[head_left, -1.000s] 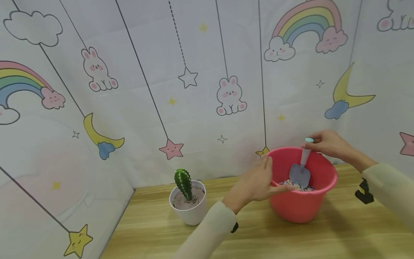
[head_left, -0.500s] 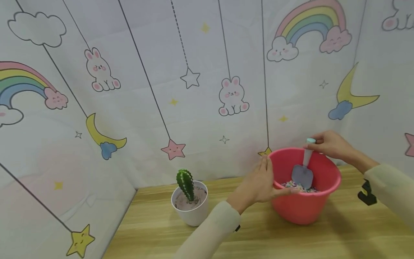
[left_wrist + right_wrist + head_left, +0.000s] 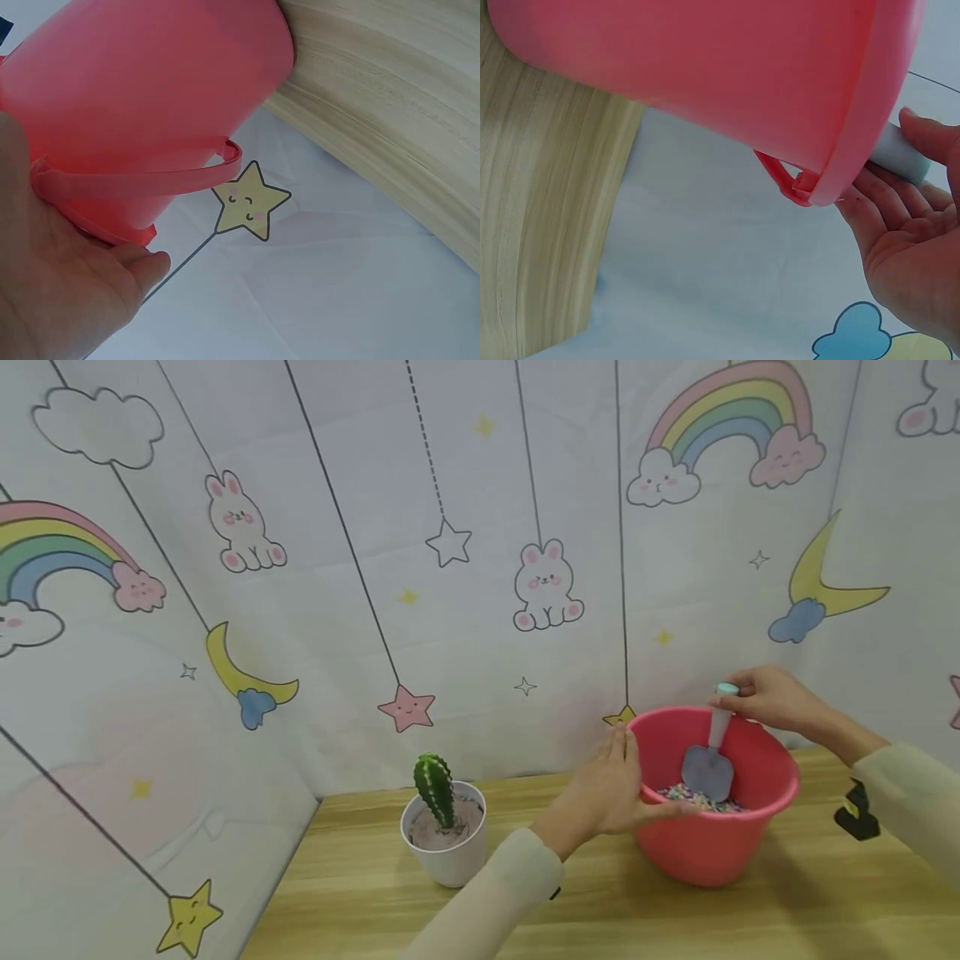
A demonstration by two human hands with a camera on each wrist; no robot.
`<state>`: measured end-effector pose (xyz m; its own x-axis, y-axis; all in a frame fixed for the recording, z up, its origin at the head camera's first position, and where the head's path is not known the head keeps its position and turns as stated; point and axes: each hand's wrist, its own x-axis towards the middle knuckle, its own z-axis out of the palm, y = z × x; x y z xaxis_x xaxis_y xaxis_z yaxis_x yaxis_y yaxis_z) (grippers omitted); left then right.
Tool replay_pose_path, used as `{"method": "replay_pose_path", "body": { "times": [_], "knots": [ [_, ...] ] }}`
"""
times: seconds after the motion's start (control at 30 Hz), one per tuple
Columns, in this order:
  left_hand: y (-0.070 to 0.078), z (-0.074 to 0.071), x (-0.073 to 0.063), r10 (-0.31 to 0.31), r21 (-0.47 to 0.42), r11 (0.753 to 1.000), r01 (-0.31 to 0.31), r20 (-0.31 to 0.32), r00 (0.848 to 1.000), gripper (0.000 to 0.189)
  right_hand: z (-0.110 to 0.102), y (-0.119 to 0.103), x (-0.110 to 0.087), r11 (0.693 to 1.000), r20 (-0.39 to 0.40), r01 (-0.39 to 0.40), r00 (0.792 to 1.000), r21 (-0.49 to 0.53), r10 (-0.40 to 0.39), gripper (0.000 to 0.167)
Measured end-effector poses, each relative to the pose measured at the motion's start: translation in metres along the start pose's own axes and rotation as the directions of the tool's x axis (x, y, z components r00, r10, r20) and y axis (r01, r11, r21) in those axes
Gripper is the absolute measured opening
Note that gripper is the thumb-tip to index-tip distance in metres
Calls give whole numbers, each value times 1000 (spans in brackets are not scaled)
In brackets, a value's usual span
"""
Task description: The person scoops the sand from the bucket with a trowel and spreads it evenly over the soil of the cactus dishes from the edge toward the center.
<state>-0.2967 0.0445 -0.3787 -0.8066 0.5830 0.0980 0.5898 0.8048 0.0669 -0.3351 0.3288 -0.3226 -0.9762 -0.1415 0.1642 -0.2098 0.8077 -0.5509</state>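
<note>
Seemingly mid-scoop: pinching the shovel (image 3: 707, 771) with the right hand (image 3: 776, 697), bracing the pink bucket (image 3: 701, 852), lower right of frame, with the left hand (image 3: 603, 789) splayed; likely needing a level lift off multicoloured granules (image 3: 677, 794).

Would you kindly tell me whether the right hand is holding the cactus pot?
No, the right hand holds the scoop by its handle.

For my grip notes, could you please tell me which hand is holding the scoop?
The right hand: it holds the scoop by its handle, whereas the left hand holds the bucket by its side.
</note>
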Motion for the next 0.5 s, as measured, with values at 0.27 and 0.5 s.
{"method": "replay_pose_path", "body": {
  "times": [0.27, 0.5],
  "knots": [
    [0, 1, -1, -4, -15, 1000, 4, 8, 1000, 123, 3, -7, 1, 999, 9, -11, 1000, 33, 10, 44],
    [0, 0, -1, -1, -10, 1000, 1, 12, 1000, 125, 8, -23, 7, 996, 30, -72, 997, 52, 70, 48]
  ]
}}
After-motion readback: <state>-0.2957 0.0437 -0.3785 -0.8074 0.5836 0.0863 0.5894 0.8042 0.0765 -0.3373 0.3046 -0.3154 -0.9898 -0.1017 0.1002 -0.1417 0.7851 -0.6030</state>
